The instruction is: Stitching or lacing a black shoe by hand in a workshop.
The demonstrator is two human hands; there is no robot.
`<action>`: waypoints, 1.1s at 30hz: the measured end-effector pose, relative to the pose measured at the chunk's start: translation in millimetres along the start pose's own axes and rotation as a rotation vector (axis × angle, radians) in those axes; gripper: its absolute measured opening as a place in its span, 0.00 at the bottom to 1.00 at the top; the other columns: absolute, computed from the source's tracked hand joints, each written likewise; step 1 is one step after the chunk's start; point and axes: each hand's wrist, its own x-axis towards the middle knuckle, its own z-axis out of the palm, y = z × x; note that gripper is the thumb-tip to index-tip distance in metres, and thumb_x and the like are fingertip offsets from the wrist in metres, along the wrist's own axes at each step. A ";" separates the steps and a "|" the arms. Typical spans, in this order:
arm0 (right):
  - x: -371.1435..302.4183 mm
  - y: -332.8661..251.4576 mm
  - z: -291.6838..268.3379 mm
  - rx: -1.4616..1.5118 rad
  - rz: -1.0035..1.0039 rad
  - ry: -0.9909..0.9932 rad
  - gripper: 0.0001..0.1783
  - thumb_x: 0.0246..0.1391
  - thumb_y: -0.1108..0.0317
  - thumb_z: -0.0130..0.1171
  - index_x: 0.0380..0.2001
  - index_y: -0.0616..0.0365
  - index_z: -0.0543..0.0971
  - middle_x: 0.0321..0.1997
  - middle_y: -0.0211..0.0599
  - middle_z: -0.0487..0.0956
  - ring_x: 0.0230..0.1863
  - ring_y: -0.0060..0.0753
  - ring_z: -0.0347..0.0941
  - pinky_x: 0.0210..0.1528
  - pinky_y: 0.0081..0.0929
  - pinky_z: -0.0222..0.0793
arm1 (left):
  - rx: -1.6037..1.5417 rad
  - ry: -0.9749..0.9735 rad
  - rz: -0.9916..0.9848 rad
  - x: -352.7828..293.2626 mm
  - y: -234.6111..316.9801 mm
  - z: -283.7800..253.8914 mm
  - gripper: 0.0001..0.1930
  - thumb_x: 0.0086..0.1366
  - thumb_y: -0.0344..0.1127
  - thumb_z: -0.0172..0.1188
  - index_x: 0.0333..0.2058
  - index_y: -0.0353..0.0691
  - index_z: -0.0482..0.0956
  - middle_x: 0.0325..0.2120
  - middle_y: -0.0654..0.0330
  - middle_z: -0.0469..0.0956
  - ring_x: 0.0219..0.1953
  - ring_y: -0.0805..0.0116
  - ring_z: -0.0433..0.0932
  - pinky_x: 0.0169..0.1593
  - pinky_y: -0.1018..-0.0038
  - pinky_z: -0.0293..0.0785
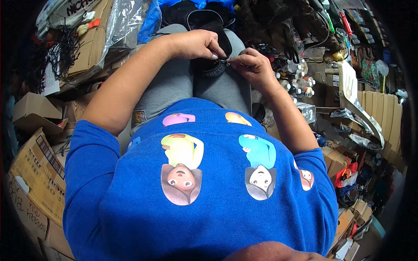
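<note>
A black shoe-like piece [212, 68] with a ribbed, rounded end rests over my thighs, between my knees. My left hand [198, 45] comes over it from the left, fingers closed in a pinch at its right edge. Opposite, my right hand [252, 65] is closed too, with thumb and forefinger pinched at the same edge. The fingertips of both hands nearly meet there. Whatever fine thing lies between them, perhaps a thread, is too small to make out. A flat black strap-like part [223, 42] rises behind the fingers.
More black pieces [198, 17] lie on blue plastic sheeting [150, 21] beyond my knees. Black cords [63, 48] and an open cardboard box [37, 108] are at the left. Several small clear bottles with white caps [300, 80] stand to the right, near a white curved frame [352, 95].
</note>
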 end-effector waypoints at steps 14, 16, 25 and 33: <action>25.5 -24.9 -11.1 -0.429 -0.130 -0.262 0.09 0.45 0.72 0.54 0.30 0.53 0.81 0.30 0.45 0.75 0.35 0.49 0.75 0.39 0.39 0.71 | 0.082 0.256 0.031 7.5 -15.5 11.5 0.12 0.44 0.26 0.68 0.32 0.42 0.82 0.34 0.61 0.73 0.39 0.63 0.75 0.43 0.72 0.72; 26.3 -24.9 -7.8 -0.499 -0.077 -0.244 0.09 0.45 0.72 0.57 0.32 0.51 0.82 0.31 0.45 0.76 0.34 0.48 0.75 0.38 0.37 0.72 | 0.155 0.393 0.117 5.9 -13.2 17.4 0.13 0.44 0.27 0.68 0.32 0.42 0.80 0.35 0.60 0.73 0.40 0.59 0.75 0.43 0.71 0.72; -14.3 20.4 -37.8 0.661 0.441 -0.279 0.12 0.51 0.58 0.61 0.29 0.57 0.78 0.23 0.23 0.72 0.27 0.15 0.65 0.27 0.15 0.56 | 0.274 0.448 -0.189 -78.8 19.0 37.9 0.12 0.53 0.34 0.63 0.37 0.39 0.77 0.35 0.50 0.76 0.40 0.51 0.75 0.45 0.63 0.71; -69.2 60.8 -100.3 1.166 0.237 0.004 0.17 0.56 0.58 0.55 0.48 0.51 0.78 0.31 0.24 0.74 0.32 0.22 0.66 0.55 0.30 0.61 | 0.403 0.985 -0.166 -110.3 -9.7 -14.3 0.09 0.63 0.34 0.55 0.38 0.36 0.79 0.29 0.55 0.76 0.34 0.63 0.76 0.41 0.69 0.70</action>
